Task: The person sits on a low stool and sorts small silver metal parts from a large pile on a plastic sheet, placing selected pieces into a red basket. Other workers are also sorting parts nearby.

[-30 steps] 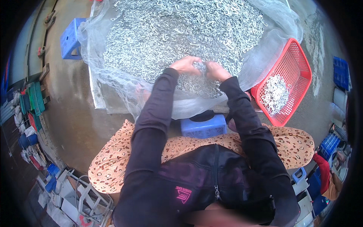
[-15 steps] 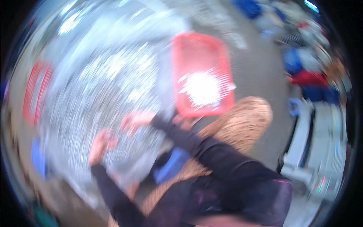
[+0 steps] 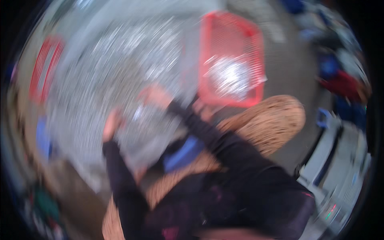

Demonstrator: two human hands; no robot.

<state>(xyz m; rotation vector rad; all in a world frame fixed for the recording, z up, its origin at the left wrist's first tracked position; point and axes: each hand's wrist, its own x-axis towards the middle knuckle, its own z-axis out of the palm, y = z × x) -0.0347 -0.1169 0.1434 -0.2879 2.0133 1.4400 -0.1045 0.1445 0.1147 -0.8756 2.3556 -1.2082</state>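
Note:
A wide heap of small, shiny, clear or silvery pieces [image 3: 92, 76] lies spread over a pale plastic sheet [image 3: 82, 166]; blur hides their exact kind. My left hand [image 3: 113, 125] is over the near part of the heap, its fingers smeared by motion. Farther right and a little beyond it, my right hand [image 3: 158, 96] hangs over the same heap, a bright glint beside its fingertips. I cannot make out whether either hand holds a piece. To the right of the heap stands a red plastic basket [image 3: 236, 102], with a pile of similar shiny pieces [image 3: 232, 76] in its nearer half.
Another red slatted basket [image 3: 37, 80] stands at the far left, with a blue object [image 3: 43, 138] nearer me. My patterned-clothed knee [image 3: 276, 120] sits close below the red basket. Grey casings [image 3: 336, 160] and several bundles [image 3: 340, 84] line the right side.
The whole view has shifted, so the baskets and heap sit higher and mostly farther right in the picture. Both hands stay over the heap, apart from each other.

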